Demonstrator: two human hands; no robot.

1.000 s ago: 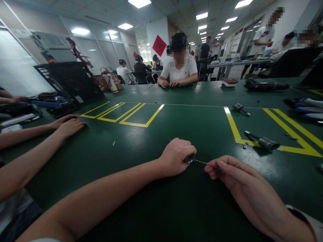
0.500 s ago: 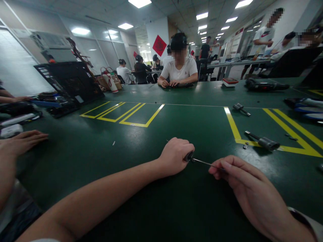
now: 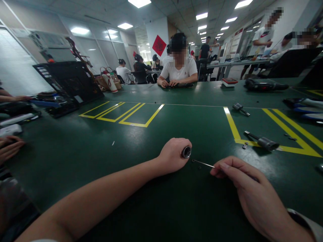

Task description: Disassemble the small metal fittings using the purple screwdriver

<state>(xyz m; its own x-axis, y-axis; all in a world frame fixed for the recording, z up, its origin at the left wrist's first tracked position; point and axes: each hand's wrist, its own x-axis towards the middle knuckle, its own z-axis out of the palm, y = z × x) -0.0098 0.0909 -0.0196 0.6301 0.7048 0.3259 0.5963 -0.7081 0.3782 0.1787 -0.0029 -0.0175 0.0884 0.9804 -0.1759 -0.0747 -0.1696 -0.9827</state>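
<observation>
My left hand (image 3: pixel 174 156) is closed around a dark cylindrical part (image 3: pixel 186 152), whose round open end faces right. My right hand (image 3: pixel 242 178) pinches a thin metal rod tool (image 3: pixel 205 164), its tip pointing left, apart from the cylinder. A small ring (image 3: pixel 193 161) is at the rod's tip, and another small ring (image 3: pixel 200 167) lies on the green table (image 3: pixel 141 208) just below the rod. Further right lies a metal part with a shaft and a wide cup end (image 3: pixel 267 143), beside several small rings (image 3: pixel 245 147).
A second shafted part (image 3: pixel 240 109) lies behind. A black power tool (image 3: pixel 264 85) and a red-white box (image 3: pixel 229 82) stand at the back right. Another person's hand (image 3: pixel 10 148) is at the left edge; a person (image 3: pixel 179 69) sits opposite. Yellow tape marks the table.
The rod has come out of the cylinder's end, and the cylinder has turned to show its opening. A small ring now shows on the table. The neighbour's hand has drawn back left.
</observation>
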